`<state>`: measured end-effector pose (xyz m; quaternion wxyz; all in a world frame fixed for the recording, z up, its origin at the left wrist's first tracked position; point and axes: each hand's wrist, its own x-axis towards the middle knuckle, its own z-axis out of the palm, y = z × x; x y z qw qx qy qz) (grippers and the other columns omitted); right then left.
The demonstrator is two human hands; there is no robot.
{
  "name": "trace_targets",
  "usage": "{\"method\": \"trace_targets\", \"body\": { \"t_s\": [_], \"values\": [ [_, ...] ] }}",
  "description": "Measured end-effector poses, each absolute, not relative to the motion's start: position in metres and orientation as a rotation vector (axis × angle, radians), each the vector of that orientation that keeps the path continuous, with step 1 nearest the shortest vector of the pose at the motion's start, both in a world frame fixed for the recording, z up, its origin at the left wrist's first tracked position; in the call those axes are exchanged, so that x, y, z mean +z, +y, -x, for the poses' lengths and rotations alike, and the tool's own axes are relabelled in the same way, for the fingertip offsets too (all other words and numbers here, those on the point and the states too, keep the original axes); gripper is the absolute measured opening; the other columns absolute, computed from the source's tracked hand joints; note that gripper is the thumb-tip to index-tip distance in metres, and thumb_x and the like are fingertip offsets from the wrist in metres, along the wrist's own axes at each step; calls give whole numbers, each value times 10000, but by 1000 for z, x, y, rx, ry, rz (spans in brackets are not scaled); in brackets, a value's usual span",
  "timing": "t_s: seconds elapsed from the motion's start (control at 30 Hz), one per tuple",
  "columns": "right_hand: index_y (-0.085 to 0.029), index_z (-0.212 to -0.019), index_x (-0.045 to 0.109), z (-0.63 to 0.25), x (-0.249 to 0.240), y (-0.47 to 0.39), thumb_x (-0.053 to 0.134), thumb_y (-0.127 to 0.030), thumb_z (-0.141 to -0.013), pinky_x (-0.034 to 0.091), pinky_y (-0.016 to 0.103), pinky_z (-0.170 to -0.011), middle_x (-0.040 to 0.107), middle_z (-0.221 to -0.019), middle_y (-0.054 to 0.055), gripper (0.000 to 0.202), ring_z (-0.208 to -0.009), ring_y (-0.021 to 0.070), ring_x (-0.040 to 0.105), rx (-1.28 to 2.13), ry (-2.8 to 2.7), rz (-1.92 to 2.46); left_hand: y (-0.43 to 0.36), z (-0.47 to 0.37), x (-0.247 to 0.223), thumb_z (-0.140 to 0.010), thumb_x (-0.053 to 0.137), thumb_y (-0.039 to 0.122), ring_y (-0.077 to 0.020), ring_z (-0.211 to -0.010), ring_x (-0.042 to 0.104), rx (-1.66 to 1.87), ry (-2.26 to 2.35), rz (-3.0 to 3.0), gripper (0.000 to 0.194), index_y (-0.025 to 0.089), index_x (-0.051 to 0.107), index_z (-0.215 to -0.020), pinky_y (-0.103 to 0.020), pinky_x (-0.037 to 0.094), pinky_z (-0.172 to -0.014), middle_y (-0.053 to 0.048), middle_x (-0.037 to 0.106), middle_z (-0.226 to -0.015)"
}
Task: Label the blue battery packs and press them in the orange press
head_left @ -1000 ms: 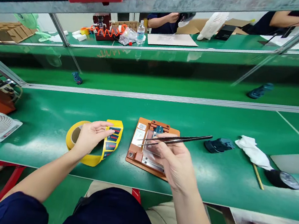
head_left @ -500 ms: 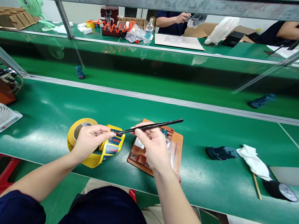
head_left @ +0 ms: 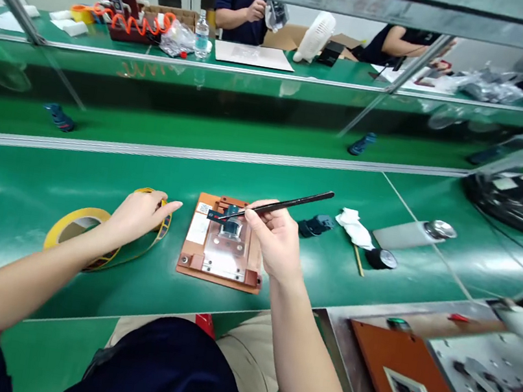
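My right hand (head_left: 272, 237) grips black tweezers (head_left: 297, 201), their tips pointing left. At the tips is a small dark label (head_left: 215, 216) with red marking, above a brown fixture (head_left: 187, 265). A clear plate and a dark blue part (head_left: 232, 210) sit on the fixture. My left hand (head_left: 138, 217) is left of it, thumb stretched out, over the end of a yellow label roll (head_left: 57, 228). The hand partly hides the loose label strip (head_left: 164, 229), so any touch there cannot be made out.
Right of the fixture lie a dark blue tool housing (head_left: 316, 226), a white cloth (head_left: 354, 226), a black round-ended object (head_left: 381, 258) and a pump bottle (head_left: 408, 234). A machine with a brown panel (head_left: 376, 351) stands at lower right. Other people work behind the metal rail (head_left: 174, 151).
The view has swung right. My right hand has carried the tweezers over the fixture, with a label now at their tips. My left hand has parted from the tweezers' tips.
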<state>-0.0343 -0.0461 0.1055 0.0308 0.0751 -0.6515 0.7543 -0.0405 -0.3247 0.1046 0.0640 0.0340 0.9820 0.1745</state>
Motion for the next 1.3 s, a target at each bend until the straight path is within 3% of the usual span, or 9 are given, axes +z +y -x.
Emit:
{"method": "trace_targets", "body": {
  "t_s": [0.07,0.23,0.33,0.47,0.53,0.67,1.3],
  "values": [
    [-222,-923,651,40,98,-28,800,-418,-823,556,342,-810,687,-867,13,266,-816,187,676,2325,-2023,-211,-318,54,98,-983,351,596,-347,-901,708,403,2901,-150,588,131,688,-1109,-379,481,-796,-154,757,-898],
    [-212,-959,618,49,80,-7,748,-467,-864,541,357,-849,699,-899,24,301,-880,205,688,2362,-2132,-248,-311,60,106,-984,348,618,-370,-982,696,221,2873,-137,674,131,494,-1426,-395,490,-803,-161,754,-986],
    [-212,-973,621,54,71,-4,732,-442,-890,524,325,-828,701,-913,19,268,-900,193,682,2357,-2139,-299,-305,44,120,-972,434,601,-348,-914,696,151,3055,-58,590,172,567,-1355,-395,497,-781,-127,748,-991],
    [-212,-968,623,58,63,-6,737,-424,-891,530,313,-793,693,-880,10,253,-870,184,678,2407,-2112,-297,-281,8,113,-1019,469,440,-256,-978,668,595,3191,-640,341,198,695,-1103,-359,489,-895,-88,737,-1021],
    [-213,-974,624,58,61,-7,739,-419,-890,531,308,-794,691,-880,9,250,-867,178,676,2424,-2100,-292,-265,-9,98,-1011,519,421,-269,-1096,637,725,3066,-1060,323,196,672,-1184,-406,463,-991,-106,722,-1154],
    [-216,-976,625,59,58,-6,742,-403,-895,524,298,-806,690,-900,12,235,-876,171,670,2434,-2097,-301,-243,-29,69,-962,627,411,-336,-1297,514,692,2962,-1350,506,164,533,-1394,-553,365,-1104,-164,601,-1406],
    [-214,-971,620,58,56,-7,742,-419,-883,526,314,-799,700,-888,15,254,-864,182,683,2420,-2104,-304,-239,-34,63,-955,643,316,-337,-1291,514,627,3031,-1269,452,179,549,-1375,-581,328,-1123,-147,608,-1404]
  ]
}}
